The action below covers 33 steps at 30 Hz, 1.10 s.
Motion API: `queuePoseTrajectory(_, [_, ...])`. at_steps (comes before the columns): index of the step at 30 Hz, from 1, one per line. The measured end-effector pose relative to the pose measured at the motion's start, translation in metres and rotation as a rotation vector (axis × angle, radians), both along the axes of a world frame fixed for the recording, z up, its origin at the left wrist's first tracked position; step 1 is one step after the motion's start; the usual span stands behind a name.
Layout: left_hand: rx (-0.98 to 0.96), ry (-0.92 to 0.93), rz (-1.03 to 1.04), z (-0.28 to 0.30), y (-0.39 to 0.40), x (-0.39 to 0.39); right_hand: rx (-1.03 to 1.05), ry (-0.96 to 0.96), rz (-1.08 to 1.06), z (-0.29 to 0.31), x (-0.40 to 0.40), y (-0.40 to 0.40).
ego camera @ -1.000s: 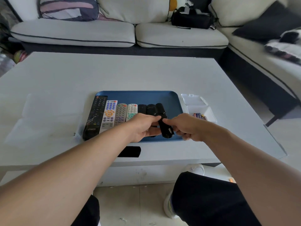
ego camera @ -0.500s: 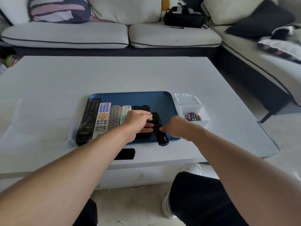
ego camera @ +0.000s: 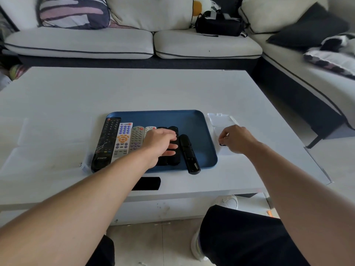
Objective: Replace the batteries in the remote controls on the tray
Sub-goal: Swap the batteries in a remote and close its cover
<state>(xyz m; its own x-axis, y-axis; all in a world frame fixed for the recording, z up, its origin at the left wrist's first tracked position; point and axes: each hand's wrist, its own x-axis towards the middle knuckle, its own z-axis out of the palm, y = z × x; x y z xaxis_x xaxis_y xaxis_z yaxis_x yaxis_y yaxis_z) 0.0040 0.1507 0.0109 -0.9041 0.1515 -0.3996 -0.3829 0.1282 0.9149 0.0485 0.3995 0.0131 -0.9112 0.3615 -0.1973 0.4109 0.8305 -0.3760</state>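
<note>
A blue tray holds a row of remotes: a long black one, a white one with blue keys, a grey one and a white one mostly hidden. My left hand lies on two black remotes, fingers apart. Another black remote lies alone at the right, its near end over the tray's front rim. My right hand hovers over the clear battery box, fingertips pinched together; what they hold is hidden.
A black battery cover lies on the white table in front of the tray. A clear plastic sheet lies left of the tray. Sofas stand behind and to the right, with a black bag.
My right hand let go of the rightmost black remote, which now lies on the tray, and moved right over the battery box. My left hand stayed on the black remotes.
</note>
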Motion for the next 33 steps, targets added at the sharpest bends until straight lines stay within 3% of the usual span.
queuePoseTrajectory(9, [-0.018,0.013,0.022,0.005,-0.013,-0.004,0.029,-0.089,0.072,-0.003,-0.001,-0.001])
queuePoseTrajectory(15, [-0.017,0.033,0.067,0.010,-0.028,-0.006,0.196,-0.114,0.016,0.011,-0.005,-0.015])
queuePoseTrajectory(17, [-0.008,0.032,0.092,0.012,-0.035,-0.006,0.275,-0.048,-0.064,0.018,-0.009,-0.025])
queuePoseTrajectory(20, [-0.004,0.053,0.153,0.018,-0.053,-0.008,0.271,0.244,-0.081,0.029,-0.016,-0.050])
queuePoseTrajectory(23, [-0.017,0.096,0.209,0.025,-0.080,-0.005,0.141,0.442,0.088,0.036,-0.024,-0.093])
queuePoseTrajectory(26, [-0.094,0.186,0.318,0.027,-0.114,-0.003,0.054,0.445,0.345,0.031,-0.027,-0.147])
queuePoseTrajectory(30, [-0.410,0.434,0.508,0.020,-0.188,-0.007,0.013,0.395,0.629,0.023,-0.029,-0.224])
queuePoseTrajectory(33, [-0.620,0.467,0.661,0.009,-0.245,-0.010,-0.019,0.395,0.768,0.013,-0.029,-0.270])
